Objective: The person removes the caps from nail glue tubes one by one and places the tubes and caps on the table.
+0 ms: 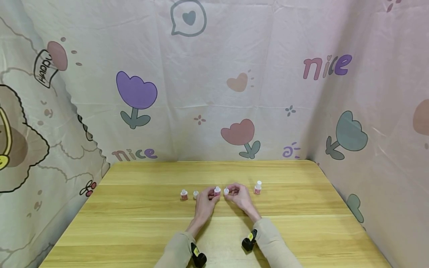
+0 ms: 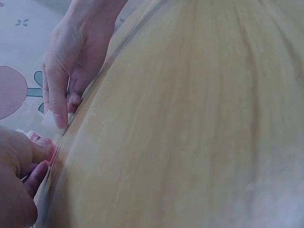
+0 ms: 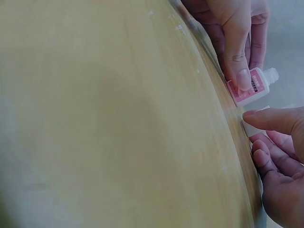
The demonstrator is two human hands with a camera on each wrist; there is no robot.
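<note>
I see a boxy, pink-labelled bottle (image 3: 259, 89) and, to its right, a smooth white cap (image 1: 226, 191); angled inward, the left hand (image 1: 204, 204) pinches the bottle, the right hand (image 1: 242, 198) the cap.

"What sort of place are you working in?"

"A curtained-off corner, I'd say; home or studio, I can't tell."

"What shows it?"

"Creased printed cloth (image 1: 201, 70) hangs at nine, twelve and three o'clock around my wood-grain bench (image 1: 140, 230), with a purple tulip (image 1: 137, 92) at ten and 'nice' lettering (image 1: 342, 65) at two. I wear a small black camera (image 1: 200, 259) at my left wrist, another (image 1: 248, 243) at my right."
</note>
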